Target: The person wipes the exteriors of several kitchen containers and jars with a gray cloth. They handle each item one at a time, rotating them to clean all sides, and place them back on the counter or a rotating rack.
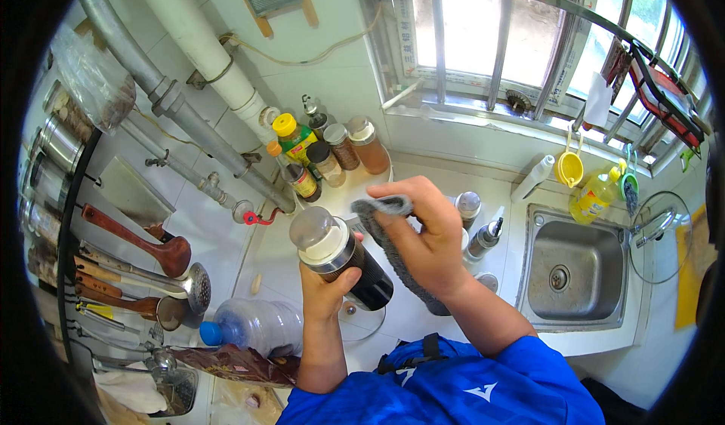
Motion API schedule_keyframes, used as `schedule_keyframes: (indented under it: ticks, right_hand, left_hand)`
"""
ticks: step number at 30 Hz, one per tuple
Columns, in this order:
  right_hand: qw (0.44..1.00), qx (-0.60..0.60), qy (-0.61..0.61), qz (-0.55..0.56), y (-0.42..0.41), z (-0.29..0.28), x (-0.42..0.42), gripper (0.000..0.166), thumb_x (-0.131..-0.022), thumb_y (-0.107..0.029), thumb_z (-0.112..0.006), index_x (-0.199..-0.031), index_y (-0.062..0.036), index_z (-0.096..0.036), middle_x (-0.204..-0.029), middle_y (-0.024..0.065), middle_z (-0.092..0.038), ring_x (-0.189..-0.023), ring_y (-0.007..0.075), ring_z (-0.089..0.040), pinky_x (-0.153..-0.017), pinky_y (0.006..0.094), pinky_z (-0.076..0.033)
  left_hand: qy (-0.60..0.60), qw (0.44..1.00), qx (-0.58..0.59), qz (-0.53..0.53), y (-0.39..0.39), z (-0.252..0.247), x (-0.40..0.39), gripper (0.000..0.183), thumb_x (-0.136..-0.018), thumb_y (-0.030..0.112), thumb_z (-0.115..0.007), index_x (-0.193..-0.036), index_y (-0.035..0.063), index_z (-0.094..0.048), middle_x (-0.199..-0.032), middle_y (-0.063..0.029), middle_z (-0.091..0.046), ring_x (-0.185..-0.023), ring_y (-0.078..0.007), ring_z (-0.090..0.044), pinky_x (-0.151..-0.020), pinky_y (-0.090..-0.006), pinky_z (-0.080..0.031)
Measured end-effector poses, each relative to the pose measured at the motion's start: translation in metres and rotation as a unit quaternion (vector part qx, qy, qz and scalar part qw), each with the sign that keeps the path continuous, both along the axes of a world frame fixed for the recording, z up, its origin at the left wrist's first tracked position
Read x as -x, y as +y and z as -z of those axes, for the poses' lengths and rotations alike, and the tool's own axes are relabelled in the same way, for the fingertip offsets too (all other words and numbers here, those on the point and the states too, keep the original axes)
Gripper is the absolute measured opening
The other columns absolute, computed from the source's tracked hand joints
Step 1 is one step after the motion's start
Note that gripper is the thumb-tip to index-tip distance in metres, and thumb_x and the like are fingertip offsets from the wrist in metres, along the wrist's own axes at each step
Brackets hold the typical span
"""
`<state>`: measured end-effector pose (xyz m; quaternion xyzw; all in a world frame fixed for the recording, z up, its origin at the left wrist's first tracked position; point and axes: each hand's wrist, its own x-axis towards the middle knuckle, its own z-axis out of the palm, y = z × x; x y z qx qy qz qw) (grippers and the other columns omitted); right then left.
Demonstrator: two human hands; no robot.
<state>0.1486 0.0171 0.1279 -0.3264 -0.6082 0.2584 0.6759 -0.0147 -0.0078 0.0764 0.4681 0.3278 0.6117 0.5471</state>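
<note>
My left hand (325, 292) holds a dark ribbed bottle (368, 275) with a white collar and a clear domed cap, tilted to the upper left. Beside it my right hand (427, 229) pinches a grey cloth (391, 249), whose lower part hangs down over the counter. Beyond both hands, on a round white stand (362, 193), are a yellow-capped bottle (294, 136), a dark sauce bottle (300, 179) and several seasoning jars. More dispensers, one a glass bottle with a spout (484, 239), stand just right of my right forearm.
A steel sink (578, 272) lies to the right, with a yellow detergent bottle (592, 198) behind it. At left, a large plastic bottle (260, 326) with a blue cap lies on its side, near hanging ladles (170, 255). A red-handled valve (255, 218) juts from the wall pipe.
</note>
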Motion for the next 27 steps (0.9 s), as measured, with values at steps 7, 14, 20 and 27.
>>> schedule_keyframes:
  ticks: [7,14,20,27]
  right_hand:
    - [0.988,-0.079,-0.084,-0.107,-0.011,0.011,0.013,0.027,-0.062,0.005,-0.062,-0.088,-0.0037,-0.061,-0.085,0.0095,-0.06,-0.081,0.0274,-0.06,-0.071,0.0343,-0.05]
    - [0.983,-0.135,-0.123,-0.032,-0.005,0.015,0.017,0.024,-0.066,0.002,-0.064,-0.089,-0.0043,-0.062,-0.091,0.0095,-0.059,-0.082,0.0283,-0.059,-0.069,0.0354,-0.049]
    - [0.991,0.011,-0.102,-0.083,0.009,0.022,0.003,0.016,-0.075,0.002,-0.061,-0.09,-0.0017,-0.061,-0.088,0.0107,-0.059,-0.079,0.0218,-0.059,-0.068,0.0307,-0.048]
    - [0.995,-0.028,-0.023,-0.096,-0.01,0.024,0.018,0.028,-0.074,0.006,-0.06,-0.101,-0.0013,-0.064,-0.101,0.0114,-0.063,-0.095,0.026,-0.06,-0.081,0.0334,-0.049]
  left_hand:
    - [-0.012,0.997,0.052,-0.052,0.001,0.004,-0.001,0.064,-0.062,0.012,-0.081,-0.117,-0.0006,-0.051,-0.108,-0.0077,-0.06,-0.095,-0.0159,-0.06,-0.085,-0.0298,-0.048]
    - [0.056,0.998,0.011,-0.028,0.0,0.005,0.005,0.064,-0.061,0.016,-0.081,-0.114,-0.0011,-0.052,-0.102,-0.0079,-0.061,-0.092,-0.0153,-0.06,-0.082,-0.0292,-0.048]
    - [-0.001,1.0,0.022,0.008,-0.013,0.005,0.003,0.069,-0.059,0.02,-0.085,-0.116,-0.0009,-0.051,-0.104,-0.0088,-0.06,-0.094,-0.0169,-0.059,-0.082,-0.0298,-0.049]
    - [-0.074,0.997,0.019,-0.001,-0.008,0.009,0.01,0.085,-0.053,0.022,-0.09,-0.122,-0.001,-0.045,-0.113,-0.0103,-0.057,-0.102,-0.0205,-0.058,-0.089,-0.0329,-0.048]
